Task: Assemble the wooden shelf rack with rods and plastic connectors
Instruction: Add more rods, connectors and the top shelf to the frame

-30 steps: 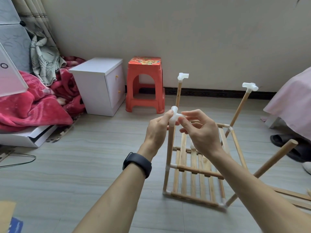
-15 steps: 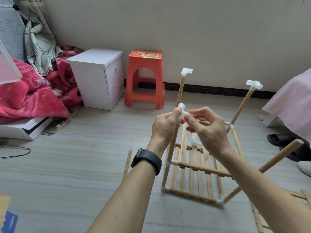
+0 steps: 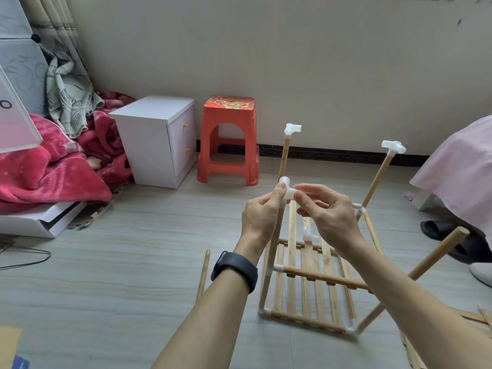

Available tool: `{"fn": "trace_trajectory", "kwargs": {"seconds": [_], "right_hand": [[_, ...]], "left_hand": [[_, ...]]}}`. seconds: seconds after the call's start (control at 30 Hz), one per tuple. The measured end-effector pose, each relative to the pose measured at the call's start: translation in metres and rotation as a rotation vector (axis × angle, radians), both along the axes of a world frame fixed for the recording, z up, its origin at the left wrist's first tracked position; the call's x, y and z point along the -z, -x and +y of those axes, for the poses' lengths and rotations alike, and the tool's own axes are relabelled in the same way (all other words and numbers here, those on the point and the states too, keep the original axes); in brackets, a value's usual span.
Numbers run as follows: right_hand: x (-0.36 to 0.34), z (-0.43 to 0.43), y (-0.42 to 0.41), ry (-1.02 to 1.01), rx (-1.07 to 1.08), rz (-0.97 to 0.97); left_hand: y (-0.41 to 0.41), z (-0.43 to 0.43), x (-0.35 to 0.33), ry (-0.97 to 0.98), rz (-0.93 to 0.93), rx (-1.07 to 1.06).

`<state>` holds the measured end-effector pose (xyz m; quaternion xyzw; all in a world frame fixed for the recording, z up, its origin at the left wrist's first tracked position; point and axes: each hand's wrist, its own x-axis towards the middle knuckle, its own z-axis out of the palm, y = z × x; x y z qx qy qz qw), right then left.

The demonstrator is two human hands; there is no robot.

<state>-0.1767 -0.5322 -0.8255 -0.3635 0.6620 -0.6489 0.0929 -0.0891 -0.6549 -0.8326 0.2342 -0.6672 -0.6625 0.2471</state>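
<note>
Pinching white connector (image 3: 288,191) between left hand (image 3: 262,217) and right hand (image 3: 327,217), fingers curled. Held at top of near-left rod (image 3: 269,262) of rack (image 3: 319,276).

Left hand (image 3: 262,211) and right hand (image 3: 327,214) pinch one white plastic connector (image 3: 287,191) between thumbs and fingertips, above the partly built slatted rack (image 3: 306,278) on the floor. Rear-left rod (image 3: 283,161) and rear-right rod (image 3: 378,177) each carry a top connector. Front-right rod (image 3: 436,258) ends bare. A loose rod (image 3: 203,275) lies left of the rack.
</note>
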Motion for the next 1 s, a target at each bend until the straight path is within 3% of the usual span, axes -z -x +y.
{"fn": "trace_trajectory", "kwargs": {"seconds": [0.33,0.47,0.57,0.67,0.77,0.83,0.9,1.0], "right_hand": [[0.004,0.001,0.0,-0.002,0.002,-0.007],[0.003,0.008,0.005,-0.066,-0.013,-0.022],[0.005,0.025,0.024,-0.093,0.04,-0.099],[0.025,0.05,0.053,-0.183,0.221,-0.194],[0.074,0.076,0.071,-0.482,0.388,-0.126],[0.108,0.087,0.074,-0.643,0.405,-0.077],[0.132,0.088,0.075,-0.739,0.382,-0.036],[0.152,0.077,0.085,-0.842,0.318,0.05]], "left_hand": [[-0.002,0.002,0.002,-0.024,-0.005,0.006],[-0.004,0.003,0.003,0.095,-0.007,0.037],[-0.008,0.004,0.006,0.332,-0.014,-0.07],[-0.01,0.012,0.005,0.782,0.146,-0.345],[-0.005,0.036,0.011,1.142,0.295,-0.213],[0.003,0.051,0.027,1.355,0.189,0.033],[0.014,0.062,0.052,1.456,-0.08,0.302],[0.035,0.063,0.088,1.34,-0.6,0.492]]}}
